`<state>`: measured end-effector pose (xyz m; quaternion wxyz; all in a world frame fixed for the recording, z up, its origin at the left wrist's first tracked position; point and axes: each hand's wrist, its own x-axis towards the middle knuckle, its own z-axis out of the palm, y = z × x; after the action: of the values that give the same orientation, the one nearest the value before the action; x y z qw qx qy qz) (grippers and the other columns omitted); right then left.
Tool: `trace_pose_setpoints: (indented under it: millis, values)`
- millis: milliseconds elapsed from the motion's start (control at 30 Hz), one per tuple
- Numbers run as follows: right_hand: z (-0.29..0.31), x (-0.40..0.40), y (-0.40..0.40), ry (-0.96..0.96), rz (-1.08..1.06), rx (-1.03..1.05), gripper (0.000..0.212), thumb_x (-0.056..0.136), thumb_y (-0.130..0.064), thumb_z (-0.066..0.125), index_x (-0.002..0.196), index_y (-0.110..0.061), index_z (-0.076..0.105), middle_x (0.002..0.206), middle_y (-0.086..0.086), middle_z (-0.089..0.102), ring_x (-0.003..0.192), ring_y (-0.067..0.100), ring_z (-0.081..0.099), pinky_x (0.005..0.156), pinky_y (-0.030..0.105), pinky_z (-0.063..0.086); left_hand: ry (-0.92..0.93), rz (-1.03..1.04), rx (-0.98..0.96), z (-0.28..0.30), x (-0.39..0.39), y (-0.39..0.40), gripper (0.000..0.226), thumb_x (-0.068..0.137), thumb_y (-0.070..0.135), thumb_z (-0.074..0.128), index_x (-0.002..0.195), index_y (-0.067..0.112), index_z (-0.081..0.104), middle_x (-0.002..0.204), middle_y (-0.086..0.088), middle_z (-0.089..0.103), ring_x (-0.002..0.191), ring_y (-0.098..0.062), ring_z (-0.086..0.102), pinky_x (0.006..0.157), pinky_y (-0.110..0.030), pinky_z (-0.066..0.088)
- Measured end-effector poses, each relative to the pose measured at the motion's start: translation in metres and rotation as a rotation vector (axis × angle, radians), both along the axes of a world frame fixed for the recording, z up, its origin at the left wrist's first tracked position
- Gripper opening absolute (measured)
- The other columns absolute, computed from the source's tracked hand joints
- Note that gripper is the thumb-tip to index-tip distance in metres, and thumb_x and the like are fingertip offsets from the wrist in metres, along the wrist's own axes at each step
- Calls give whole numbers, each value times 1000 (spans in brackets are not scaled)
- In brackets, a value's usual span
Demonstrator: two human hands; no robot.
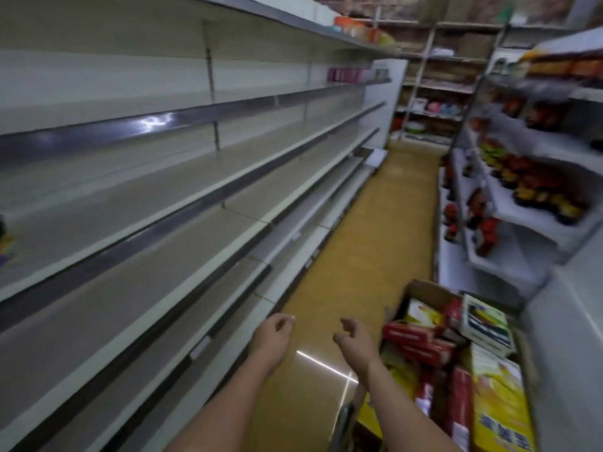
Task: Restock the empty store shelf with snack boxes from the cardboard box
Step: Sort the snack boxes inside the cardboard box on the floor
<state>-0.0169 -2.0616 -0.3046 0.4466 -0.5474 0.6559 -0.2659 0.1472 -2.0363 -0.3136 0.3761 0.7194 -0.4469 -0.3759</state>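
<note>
Snack boxes (421, 340), rectangular, fill the cardboard box (421, 288); left hand (272, 334) and right hand (354, 337) loose, empty.

No text can be read anywhere. The yellow snack box (499, 399) at the near end of the cardboard box (424, 290) carries a row of blue characters along its lower edge, too blurred to make out. The white box (487, 321) with a dark blue panel shows print that is equally smeared. The red boxes (414, 340) carry only illegible marks.
</note>
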Motion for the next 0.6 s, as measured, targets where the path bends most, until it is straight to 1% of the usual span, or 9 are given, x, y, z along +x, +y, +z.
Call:
trace_pose_setpoints:
  millis: [67,133,233,333,400,433,500,567,600]
  values:
    - [-4,-36,-1,25,-71,17,47,89,-13,58,135,-11,49,137,8,52,123,24,51,97,30,41,-12,-67,11,-3,-33,-9,32,97,36,48,113,15,67,111,-5,67,101,-22,61,85,-29,46]
    - [-6,-74,0,51,-121,7,46,88,-14,58,133,-13,51,135,6,54,121,23,52,96,29,42,-11,-126,22,-6,-66,-17,36,98,34,47,118,11,65,116,-7,66,107,-23,59,88,-28,44]
    - [-9,-128,2,76,-189,19,45,89,-18,57,133,-17,51,136,2,54,121,21,53,97,31,45,19,-168,37,-7,-114,-27,35,97,32,49,118,9,65,120,-8,65,111,-24,58,90,-27,44]
    - [-9,-179,1,94,-250,36,43,90,-21,56,133,-19,51,134,4,55,118,23,53,97,35,45,28,-201,36,-10,-159,-36,31,96,34,50,111,13,67,112,-7,68,104,-23,60,81,-27,44]
    - [-9,-211,-2,99,-286,32,42,92,-22,55,133,-17,50,133,6,55,119,24,53,96,33,43,41,-212,62,-9,-190,-42,29,95,40,50,104,20,68,104,-2,69,96,-20,62,75,-27,46]
    - [-10,-227,-4,86,-301,30,43,92,-21,55,134,-15,49,136,6,53,122,24,51,95,32,42,66,-223,76,-9,-204,-45,27,94,42,50,102,23,67,101,1,70,93,-19,64,78,-29,50]
    - [-12,-252,-11,59,-319,32,46,92,-18,56,136,-13,47,140,6,48,124,24,50,91,30,41,123,-243,86,-10,-228,-52,21,94,40,51,94,26,66,95,4,70,91,-17,66,85,-38,54]
    - [-12,-276,-17,51,-325,40,49,92,-16,55,140,-13,44,143,6,45,120,23,50,88,28,40,132,-267,88,-12,-253,-61,18,94,38,52,89,28,65,92,5,71,90,-16,67,86,-42,54]
    - [-11,-288,-21,55,-329,41,49,92,-16,54,140,-13,44,144,6,45,119,22,51,87,28,41,126,-278,86,-12,-266,-65,18,94,39,51,90,28,65,93,5,71,89,-16,67,86,-43,55]
